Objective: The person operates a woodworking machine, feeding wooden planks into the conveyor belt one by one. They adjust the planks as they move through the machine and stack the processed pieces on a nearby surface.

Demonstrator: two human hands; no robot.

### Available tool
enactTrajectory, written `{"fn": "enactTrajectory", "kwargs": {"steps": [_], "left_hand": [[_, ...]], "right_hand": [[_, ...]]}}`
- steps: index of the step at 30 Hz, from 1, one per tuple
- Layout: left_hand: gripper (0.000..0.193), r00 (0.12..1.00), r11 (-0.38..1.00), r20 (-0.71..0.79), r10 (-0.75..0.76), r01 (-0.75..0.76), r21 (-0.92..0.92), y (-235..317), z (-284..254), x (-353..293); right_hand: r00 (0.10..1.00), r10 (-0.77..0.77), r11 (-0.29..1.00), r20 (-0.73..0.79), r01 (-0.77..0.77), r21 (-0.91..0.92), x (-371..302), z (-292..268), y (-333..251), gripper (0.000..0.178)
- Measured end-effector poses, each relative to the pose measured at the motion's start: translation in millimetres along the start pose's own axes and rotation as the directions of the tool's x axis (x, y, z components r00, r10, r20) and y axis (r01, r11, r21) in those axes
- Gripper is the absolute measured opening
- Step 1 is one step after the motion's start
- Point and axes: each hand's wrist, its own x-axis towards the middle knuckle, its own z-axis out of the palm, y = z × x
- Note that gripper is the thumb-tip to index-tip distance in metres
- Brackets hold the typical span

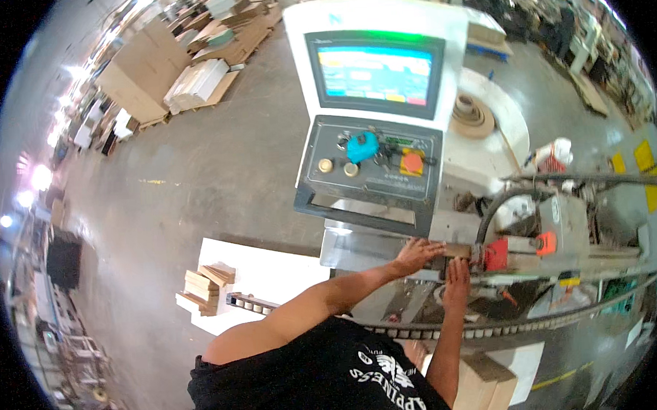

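Note:
In front of me, a small brown wooden piece point(457, 251) lies on the machine's metal table, next to a red guard block point(496, 255). My left hand point(417, 254) reaches across from the left, its fingers stretched toward the piece's left end. From the near side, my right hand point(457, 274) has straight fingers pressed against the piece's front edge. Both hands look flat rather than wrapped round it. Exact fingertip contact is too small to make out. An orange part point(546, 243) sits further right on the machine.
Beyond my hands stands a control console point(374, 159) with a lit screen, a teal item and a red button. A coil of brown edging point(471, 118) rests behind it. Small wooden blocks point(202, 290) stack on a white board point(272, 264) at left. A roller track point(495, 331) runs nearer me.

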Motion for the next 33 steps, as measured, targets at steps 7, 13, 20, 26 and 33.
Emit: {"fn": "enactTrajectory", "kwargs": {"steps": [7,13,20,26,33], "left_hand": [[0.034,0.989,0.962,-0.099,-0.112,0.083,-0.258,25.4,-16.9,33.0],[0.024,0.918,0.966,-0.383,-0.105,0.002,-0.260,-19.7,18.6,-48.0],[0.027,0.864,0.915,-0.364,-0.349,0.231,-0.330,-73.1,14.7,-232.1],[0.023,0.799,0.862,-0.395,-0.453,0.279,-0.424,-58.2,-4.8,-241.7],[0.038,0.906,0.837,-0.422,-0.044,-0.197,-0.511,28.7,-46.9,-167.5]], "right_hand": [[0.954,-0.217,0.675,-0.208,-0.007,-0.738,-102.0,-87.8,-16.5,0.035],[0.872,-0.455,-0.238,-0.184,-0.318,-0.918,-265.3,-79.5,-20.5,0.075],[0.830,-0.228,-0.560,-0.509,-0.540,-0.629,-353.8,-79.6,-19.3,0.086],[0.798,-0.171,-0.573,-0.578,-0.558,-0.600,-356.3,-85.1,-38.7,0.085],[0.799,-0.125,-0.440,-0.588,-0.576,-0.689,-335.1,-61.5,-65.5,0.084]]}}
